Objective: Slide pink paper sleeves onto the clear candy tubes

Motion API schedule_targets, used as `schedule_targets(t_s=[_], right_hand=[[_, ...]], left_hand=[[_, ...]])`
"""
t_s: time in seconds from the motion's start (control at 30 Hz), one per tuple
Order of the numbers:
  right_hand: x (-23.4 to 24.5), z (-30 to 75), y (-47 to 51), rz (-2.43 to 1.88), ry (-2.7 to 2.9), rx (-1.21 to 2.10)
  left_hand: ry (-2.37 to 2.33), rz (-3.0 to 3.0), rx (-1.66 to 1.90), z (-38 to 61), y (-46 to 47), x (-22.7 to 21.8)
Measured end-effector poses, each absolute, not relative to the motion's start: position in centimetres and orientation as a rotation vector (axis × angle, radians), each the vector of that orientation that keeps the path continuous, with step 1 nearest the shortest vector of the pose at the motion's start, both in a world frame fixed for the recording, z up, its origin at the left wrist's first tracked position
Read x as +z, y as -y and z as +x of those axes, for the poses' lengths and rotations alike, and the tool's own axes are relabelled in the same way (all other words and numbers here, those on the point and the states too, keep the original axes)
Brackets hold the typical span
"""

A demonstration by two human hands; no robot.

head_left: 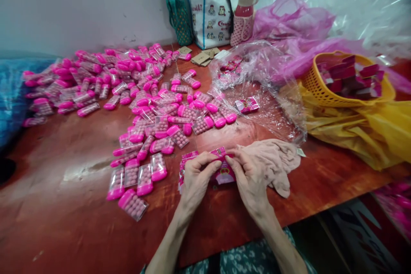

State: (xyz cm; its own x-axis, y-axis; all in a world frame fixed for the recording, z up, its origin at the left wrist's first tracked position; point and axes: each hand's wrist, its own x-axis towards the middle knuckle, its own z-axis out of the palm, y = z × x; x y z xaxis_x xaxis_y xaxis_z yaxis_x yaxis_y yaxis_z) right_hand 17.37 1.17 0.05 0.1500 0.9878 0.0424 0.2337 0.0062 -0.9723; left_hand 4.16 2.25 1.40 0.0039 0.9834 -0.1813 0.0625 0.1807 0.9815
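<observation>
1. The left hand [198,176] pinches the left side of a pink card [225,174] between thumb and fingers.
2. The right hand [252,176] grips the card's right side, its fingers likewise closed on it.
3. The card is between the two hands, over the table [80,222] near its front edge.
4. Other cards [187,159] lie just beside the left hand, partly hidden by it.
5. A cloth [279,158] lies crumpled beside the right hand.
6. Pink-capped packs [167,109] spread leftward across the table; a yellow basket [348,100] is at right.
</observation>
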Motion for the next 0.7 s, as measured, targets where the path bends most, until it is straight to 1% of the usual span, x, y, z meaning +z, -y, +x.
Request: schedule_targets(t_s=[0.1,0.17,0.37,0.47,0.63,0.7], right_hand=[[0.0,16.5,-0.8,-1.341,1.221,1.145],[-0.1,15.9,-0.5,-1.324,1.242,1.216],[-0.2,14.7,0.1,-1.439,1.408,1.013],[0.0,14.7,0.3,-1.435,1.49,0.974],[0.7,14.8,0.7,-1.449,1.524,0.929],[1.0,15.0,0.7,-1.441,1.523,0.96]], left_hand=[[-1.331,0.98,1.142,4.4,-2.0,1.7],[-1.325,0.882,1.194,4.5,-1.8,1.7],[-1.202,0.57,1.315,4.4,-1.6,1.5],[-1.156,0.408,1.288,4.3,-1.6,1.4],[-1.099,0.344,1.206,4.2,-1.6,1.2],[-1.089,0.33,1.192,4.1,-1.6,1.2]])
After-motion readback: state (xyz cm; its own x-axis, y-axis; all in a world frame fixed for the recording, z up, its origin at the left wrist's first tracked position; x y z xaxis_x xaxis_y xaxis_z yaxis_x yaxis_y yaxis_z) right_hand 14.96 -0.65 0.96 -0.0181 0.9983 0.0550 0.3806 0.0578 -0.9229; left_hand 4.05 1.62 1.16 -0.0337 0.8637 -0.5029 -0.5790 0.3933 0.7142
